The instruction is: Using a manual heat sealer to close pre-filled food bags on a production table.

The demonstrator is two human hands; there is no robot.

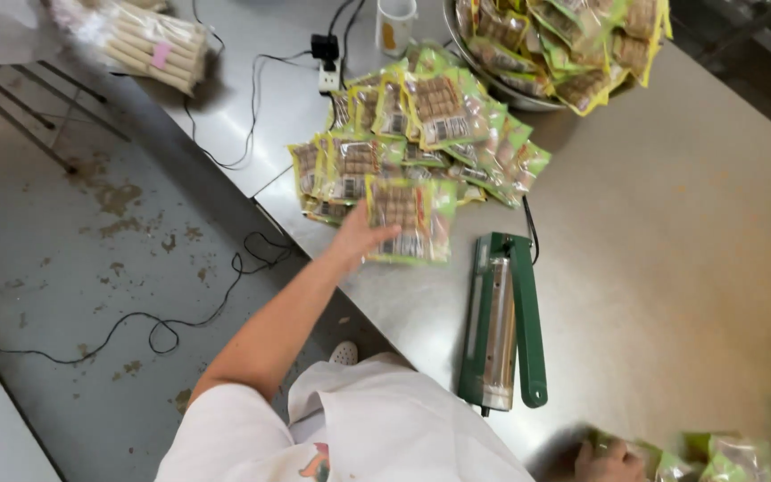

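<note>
Head view — glossy flat packets (408,219), steel table (671,223)

The only view comes from the camera on my head, looking steeply down past my white-clad shoulder and chest. It faces the steel bench (671,223), which runs diagonally up the frame, with grey floor (64,268) on the left. It sits high enough to take in my whole outstretched arm.

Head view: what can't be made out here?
- Right hand: cut off by the bottom edge; its grip on the packet is unclear.
- Bowl: top edge crops it, packets hide the inside.
- Left hand: covers the corner of its packet.
</note>
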